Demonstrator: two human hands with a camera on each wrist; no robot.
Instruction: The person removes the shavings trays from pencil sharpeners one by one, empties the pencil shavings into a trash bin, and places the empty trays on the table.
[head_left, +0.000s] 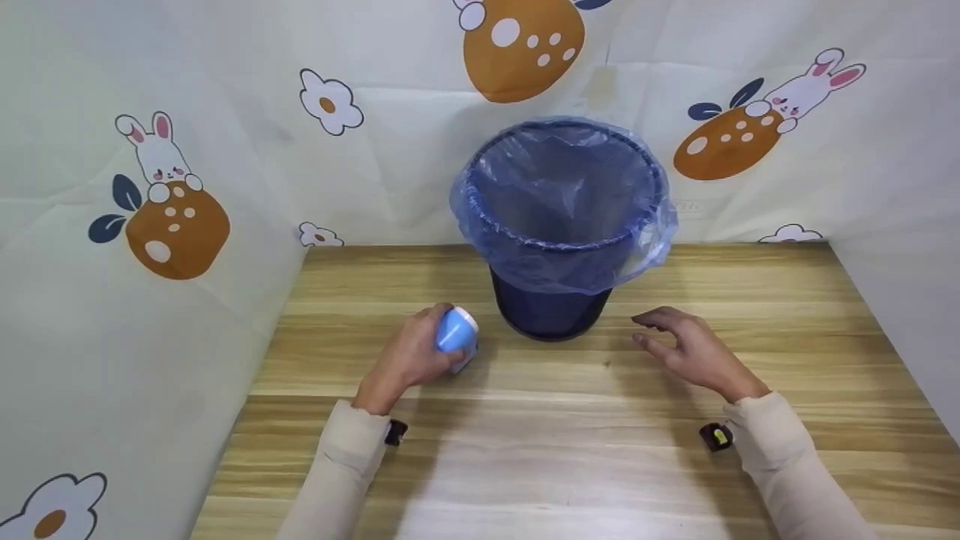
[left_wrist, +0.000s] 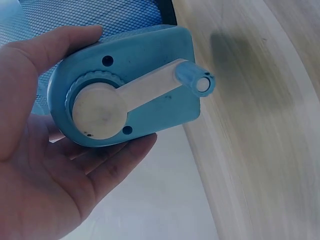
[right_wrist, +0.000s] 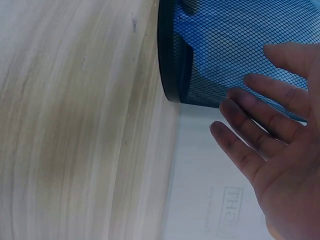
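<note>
My left hand (head_left: 417, 346) grips a blue pencil sharpener (head_left: 454, 331) with a crank, thumb on one side and fingers on the other. In the left wrist view the sharpener's white crank arm (left_wrist: 150, 90) and blue knob (left_wrist: 192, 77) face the camera. A dark mesh bin (head_left: 551, 311) stands between my hands, lined with a translucent blue bag (head_left: 540, 270) folded over its rim. My right hand (head_left: 694, 349) is to the right of the bin, apart from it, with fingers loosely spread and nothing in them.
The wood-grain tabletop (head_left: 570, 450) runs under both hands. Behind it hangs a white cloth (head_left: 405, 165) printed with rabbits and flowers, close to the bin's back. More cloth (head_left: 150, 360) borders the left side.
</note>
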